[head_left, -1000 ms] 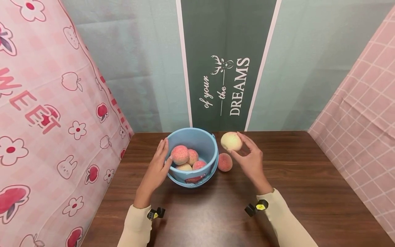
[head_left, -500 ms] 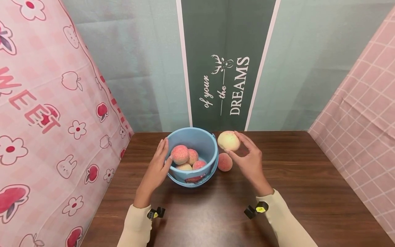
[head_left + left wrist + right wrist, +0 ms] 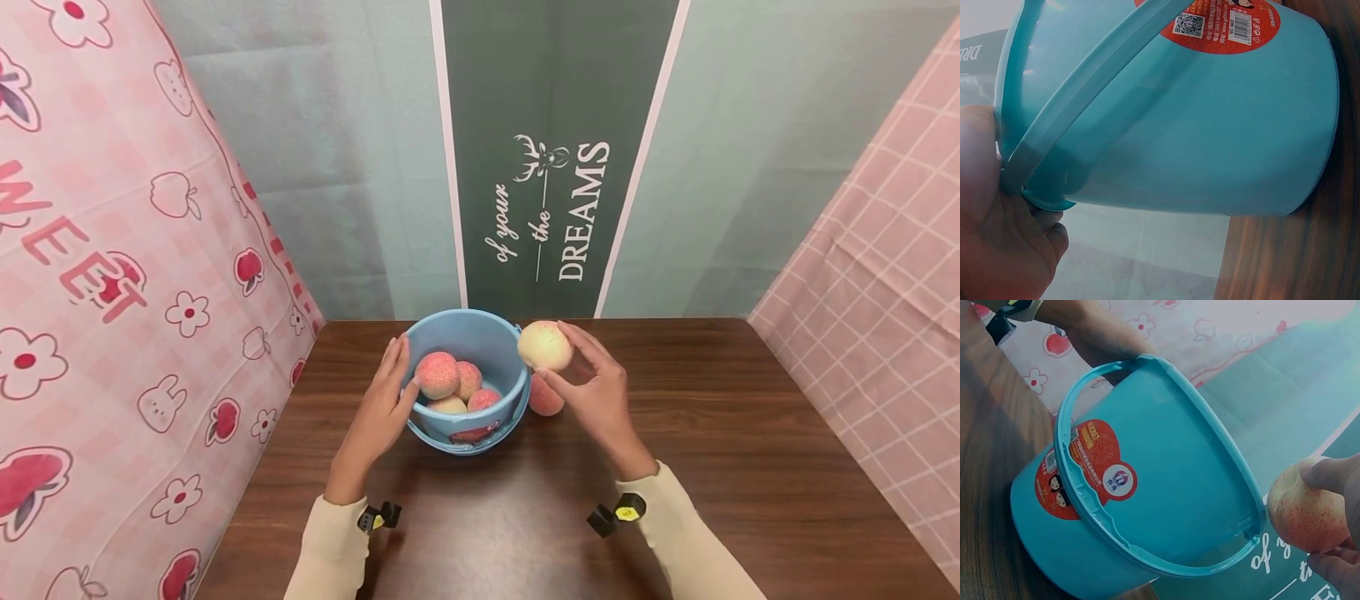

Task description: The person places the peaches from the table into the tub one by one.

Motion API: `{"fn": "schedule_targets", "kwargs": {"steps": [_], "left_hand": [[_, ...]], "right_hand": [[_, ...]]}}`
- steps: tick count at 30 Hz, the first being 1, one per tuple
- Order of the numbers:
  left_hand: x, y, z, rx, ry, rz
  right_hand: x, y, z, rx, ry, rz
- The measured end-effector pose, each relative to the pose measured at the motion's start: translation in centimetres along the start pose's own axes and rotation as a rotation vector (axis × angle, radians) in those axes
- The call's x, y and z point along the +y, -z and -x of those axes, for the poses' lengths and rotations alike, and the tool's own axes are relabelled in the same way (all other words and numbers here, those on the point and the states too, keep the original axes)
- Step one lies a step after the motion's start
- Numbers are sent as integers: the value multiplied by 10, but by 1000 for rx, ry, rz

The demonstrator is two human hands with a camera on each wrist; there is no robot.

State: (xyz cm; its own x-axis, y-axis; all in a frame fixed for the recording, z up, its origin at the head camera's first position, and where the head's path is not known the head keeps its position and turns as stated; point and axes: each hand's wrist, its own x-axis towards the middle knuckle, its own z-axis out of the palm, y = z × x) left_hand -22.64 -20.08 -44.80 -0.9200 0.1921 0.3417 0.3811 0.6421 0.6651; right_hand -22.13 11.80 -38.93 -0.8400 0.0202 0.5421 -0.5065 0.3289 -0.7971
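Note:
A blue bucket point(image 3: 468, 429) stands upright on the table with several peaches inside, among them a red-speckled peach point(image 3: 437, 376) lying on top. My left hand point(image 3: 381, 408) holds the bucket's left rim, its thumb at the rim's near side; in the left wrist view the hand point(image 3: 1007, 244) is by the handle's end. My right hand point(image 3: 600, 396) pinches a pale yellow peach point(image 3: 545, 347) between thumb and fingers, close to the bucket's right rim. Behind that hand a reddish peach point(image 3: 545, 397) lies on the table against the bucket's right side, partly hidden.
The brown wooden table point(image 3: 750, 467) stretches to both sides and toward me. A patterned pink cloth point(image 3: 150, 333) hangs at the left, a pink checked cloth point(image 3: 885, 250) at the right, and a green curtain point(image 3: 555, 100) at the back. The bucket's handle point(image 3: 1085, 494) hangs down in front.
My right hand has moved left with the pale peach, from beside the bucket up to its right rim. It now covers part of the loose peach. My left hand and the bucket stay put.

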Motion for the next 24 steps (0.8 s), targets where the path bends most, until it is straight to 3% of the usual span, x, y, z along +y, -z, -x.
{"fn": "schedule_targets", "kwargs": {"steps": [24], "left_hand": [[-3,1,2,-2,-5,6]], "right_hand": [[-10,-14,6,-67,41,-38]]}}
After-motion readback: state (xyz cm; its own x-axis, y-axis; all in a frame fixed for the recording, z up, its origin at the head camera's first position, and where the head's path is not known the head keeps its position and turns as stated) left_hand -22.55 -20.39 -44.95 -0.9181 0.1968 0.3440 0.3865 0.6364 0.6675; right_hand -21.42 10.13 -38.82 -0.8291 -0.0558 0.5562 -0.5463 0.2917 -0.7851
